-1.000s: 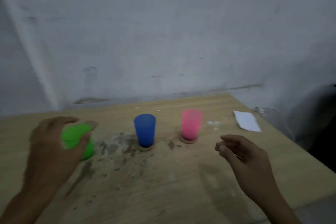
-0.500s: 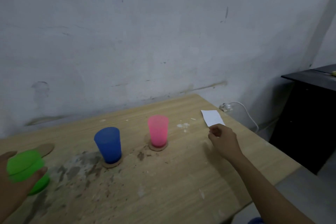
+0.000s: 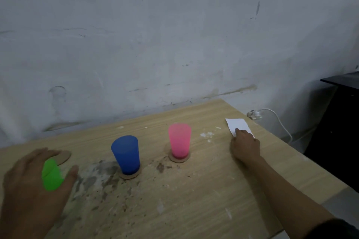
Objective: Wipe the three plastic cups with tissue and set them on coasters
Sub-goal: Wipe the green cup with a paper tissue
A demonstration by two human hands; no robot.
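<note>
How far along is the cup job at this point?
Looks done: blue cup and pink cup each stand upside down on a coaster. In hand: left hand grips the green cup; right hand touches the tissue. Left: wiping green, setting it on the bare coaster.

The left hand (image 3: 33, 186) grips the green cup (image 3: 52, 175) at 8 o'clock; the right hand (image 3: 245, 144) touches the white tissue (image 3: 237, 125) at 3 o'clock

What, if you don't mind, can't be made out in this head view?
- Green cup: mostly covered by the gripping left hand; rim and base unseen.
- Empty coaster: partly behind that hand's fingers.
- Tissue: near end under the right hand; grip unclear.
</note>
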